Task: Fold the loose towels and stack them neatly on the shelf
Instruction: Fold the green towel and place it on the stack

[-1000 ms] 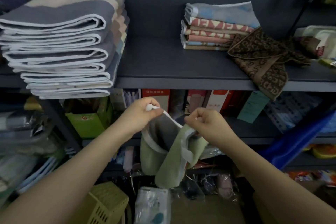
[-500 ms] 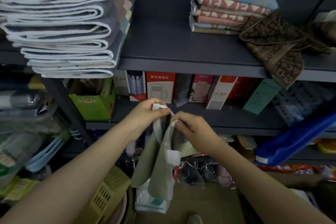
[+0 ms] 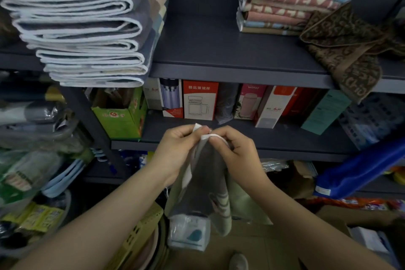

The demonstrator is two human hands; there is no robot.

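Observation:
A grey and pale green towel point(image 3: 206, 182) with white trim hangs folded lengthwise in front of me. My left hand point(image 3: 175, 149) and my right hand point(image 3: 234, 151) pinch its top corners together, almost touching. On the dark shelf point(image 3: 219, 50) above, a tall stack of folded grey towels point(image 3: 83, 24) sits at the left. A smaller stack of pink and blue folded towels point(image 3: 282, 4) sits at the right. A loose brown patterned towel point(image 3: 348, 50) lies crumpled beside it and droops over the shelf edge.
Boxed cups and bottles point(image 3: 200, 99) line the lower shelf, with a green carton point(image 3: 120, 114) to the left. A yellow basket point(image 3: 140, 234) and a wrapped packet point(image 3: 188, 232) sit on the floor below. A blue roll point(image 3: 359, 169) juts in at the right.
My hands have come together, bringing the towel's two top corners to meet. The towel now hangs narrower. My view has tilted downward, so the shelves sit higher in frame.

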